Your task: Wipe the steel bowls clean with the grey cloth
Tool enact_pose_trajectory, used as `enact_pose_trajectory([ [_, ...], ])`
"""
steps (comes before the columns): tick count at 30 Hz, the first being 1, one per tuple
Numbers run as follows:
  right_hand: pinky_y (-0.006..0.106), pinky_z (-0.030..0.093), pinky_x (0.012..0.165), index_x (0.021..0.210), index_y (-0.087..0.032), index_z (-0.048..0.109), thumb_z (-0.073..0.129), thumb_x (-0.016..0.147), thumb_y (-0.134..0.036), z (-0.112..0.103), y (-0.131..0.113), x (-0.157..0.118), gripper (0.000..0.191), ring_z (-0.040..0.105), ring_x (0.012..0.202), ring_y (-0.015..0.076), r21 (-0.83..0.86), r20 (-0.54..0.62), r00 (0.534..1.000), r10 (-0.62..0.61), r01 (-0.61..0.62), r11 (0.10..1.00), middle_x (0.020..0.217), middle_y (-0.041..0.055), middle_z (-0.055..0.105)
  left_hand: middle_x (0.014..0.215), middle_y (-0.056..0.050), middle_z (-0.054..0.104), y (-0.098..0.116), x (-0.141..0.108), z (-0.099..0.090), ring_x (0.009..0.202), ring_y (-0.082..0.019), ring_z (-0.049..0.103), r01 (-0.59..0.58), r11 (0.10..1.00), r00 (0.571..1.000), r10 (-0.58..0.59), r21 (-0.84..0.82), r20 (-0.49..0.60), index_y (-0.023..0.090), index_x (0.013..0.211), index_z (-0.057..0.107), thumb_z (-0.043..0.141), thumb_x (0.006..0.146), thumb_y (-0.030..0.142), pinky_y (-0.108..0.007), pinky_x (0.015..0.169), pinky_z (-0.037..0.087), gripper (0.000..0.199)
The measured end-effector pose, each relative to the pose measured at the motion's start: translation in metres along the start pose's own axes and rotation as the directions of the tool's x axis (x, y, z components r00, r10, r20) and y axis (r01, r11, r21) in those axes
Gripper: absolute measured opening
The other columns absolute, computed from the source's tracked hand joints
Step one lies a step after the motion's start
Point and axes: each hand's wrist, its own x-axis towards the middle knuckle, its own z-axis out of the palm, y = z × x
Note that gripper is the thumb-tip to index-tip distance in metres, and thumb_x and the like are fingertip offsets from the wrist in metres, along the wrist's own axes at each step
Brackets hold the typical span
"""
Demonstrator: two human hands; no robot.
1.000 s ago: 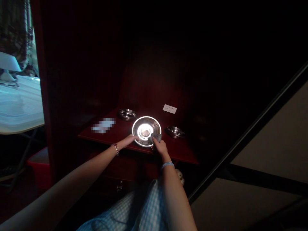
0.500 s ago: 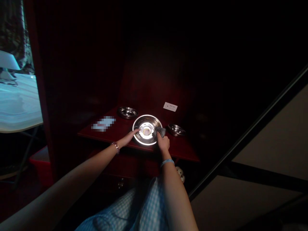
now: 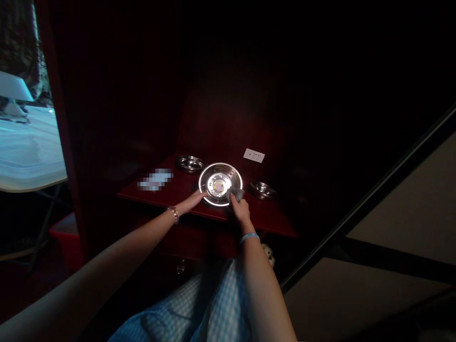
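Observation:
A shiny stainless steel basin (image 3: 213,176) is held up over the dark red desk (image 3: 171,202), its inside facing me. My left hand (image 3: 192,200) grips its lower left rim, thumb on the inside and the other fingers hidden behind. In my right hand (image 3: 241,209) is a grey cloth (image 3: 235,194), pinched over the basin's lower right rim. Behind the basin to the left sits a steel dish (image 3: 191,164). Another steel dish (image 3: 263,190) rests to the right of my right hand.
A pixelated pale item (image 3: 156,179) lies on the desk's left side. A white socket plate (image 3: 254,155) is on the back wall. Below the desk is a drawer with a metal latch (image 3: 181,267). At far left a white table (image 3: 30,152) carries a lamp (image 3: 14,92).
The basin has tipped up slightly, and its rim sits higher. My right hand and the cloth have shifted from the right rim down to the lower right rim. The view has moved a little.

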Motion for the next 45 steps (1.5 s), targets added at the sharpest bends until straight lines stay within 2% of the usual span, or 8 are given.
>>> enact_pose_trajectory([
  [4, 0.038, 0.050, 0.088, 0.111, -0.014, 0.071, 0.045, 0.087, -0.066, -0.012, -0.006, -0.007, 0.063, 0.067, 0.105, 0.0309, -0.133, -0.144, 0.989, 0.038, -0.057, 0.990, 0.110, 0.0197, 0.071, 0.126, -0.011, 0.067, 0.000, 0.000, 0.002, 0.126, -0.028, 0.054, 0.022, 0.993, 0.997, -0.030, -0.115, -0.067, 0.014, 0.127, 0.058, 0.059, 0.080, 0.025, -0.043, 0.109, 0.040, 0.048],
  [8, 0.039, 0.050, 0.087, 0.118, -0.023, 0.067, 0.045, 0.088, -0.062, -0.020, -0.008, -0.011, 0.054, 0.067, 0.103, 0.0304, -0.071, -0.302, 0.953, 0.007, -0.030, 0.997, 0.110, 0.0133, 0.072, 0.127, -0.010, 0.066, 0.002, 0.000, 0.002, 0.126, -0.027, 0.055, 0.037, 0.989, 0.996, -0.048, -0.144, -0.071, 0.018, 0.128, 0.058, 0.060, 0.083, 0.024, -0.041, 0.108, 0.042, 0.045],
  [14, 0.038, 0.048, 0.087, 0.139, -0.013, 0.043, 0.032, 0.094, -0.053, -0.024, -0.011, -0.013, 0.061, 0.065, 0.107, 0.0317, 0.059, -0.489, 0.869, 0.081, -0.059, 0.996, 0.120, 0.0193, 0.066, 0.136, -0.012, 0.060, -0.005, 0.004, -0.002, 0.131, -0.026, 0.050, 0.036, 0.989, 0.997, -0.046, -0.147, -0.062, 0.015, 0.136, 0.050, 0.056, 0.088, 0.025, -0.043, 0.111, 0.039, 0.050],
  [19, 0.036, 0.046, 0.087, 0.144, -0.011, 0.027, 0.029, 0.096, -0.048, -0.019, -0.011, -0.014, 0.060, 0.064, 0.107, 0.0294, -0.008, -0.449, 0.890, -0.072, 0.076, 0.997, 0.120, 0.0190, 0.065, 0.140, -0.012, 0.057, -0.008, 0.006, -0.001, 0.134, -0.027, 0.048, -0.047, 0.995, 0.998, 0.044, -0.092, -0.038, 0.014, 0.133, 0.054, 0.056, 0.088, 0.031, -0.041, 0.116, 0.031, 0.049],
  [24, 0.033, 0.045, 0.087, 0.133, -0.020, 0.043, 0.038, 0.093, -0.042, -0.012, -0.011, -0.014, 0.045, 0.059, 0.108, 0.0247, -0.209, -0.370, 0.855, -0.362, 0.303, 0.930, 0.119, 0.0106, 0.063, 0.142, -0.013, 0.054, -0.013, 0.009, -0.001, 0.135, -0.029, 0.046, -0.105, 0.993, 0.994, 0.105, -0.048, -0.015, 0.013, 0.135, 0.053, 0.057, 0.086, 0.044, -0.041, 0.116, 0.030, 0.057],
  [28, 0.034, 0.044, 0.087, 0.120, -0.019, 0.056, 0.045, 0.092, -0.037, -0.009, -0.010, -0.012, 0.036, 0.054, 0.108, 0.0258, -0.405, -0.302, 0.802, -0.515, 0.381, 0.831, 0.113, 0.0107, 0.063, 0.142, -0.016, 0.054, -0.019, 0.011, -0.001, 0.134, -0.029, 0.047, -0.116, 0.993, 0.993, 0.116, -0.019, -0.031, 0.010, 0.136, 0.051, 0.056, 0.086, 0.048, -0.040, 0.115, 0.031, 0.063],
  [34, 0.033, 0.044, 0.085, 0.122, -0.017, 0.056, 0.050, 0.092, -0.035, -0.005, -0.010, -0.011, 0.036, 0.056, 0.104, 0.0250, -0.482, -0.261, 0.782, -0.566, 0.403, 0.778, 0.116, 0.0111, 0.064, 0.134, -0.014, 0.061, -0.015, 0.006, 0.000, 0.132, -0.030, 0.049, -0.117, 0.993, 0.993, 0.118, 0.008, -0.031, 0.013, 0.131, 0.056, 0.056, 0.084, 0.052, -0.043, 0.115, 0.032, 0.061],
  [45, 0.032, 0.044, 0.086, 0.129, -0.018, 0.053, 0.051, 0.095, -0.036, 0.002, -0.024, -0.018, 0.039, 0.062, 0.102, 0.0235, -0.565, -0.192, 0.831, -0.522, 0.341, 0.751, 0.115, 0.0130, 0.068, 0.129, -0.014, 0.065, -0.001, -0.002, 0.000, 0.124, -0.029, 0.057, -0.082, 0.997, 0.995, 0.083, -0.015, 0.048, 0.012, 0.129, 0.058, 0.050, 0.082, 0.069, -0.038, 0.110, 0.038, 0.074],
])
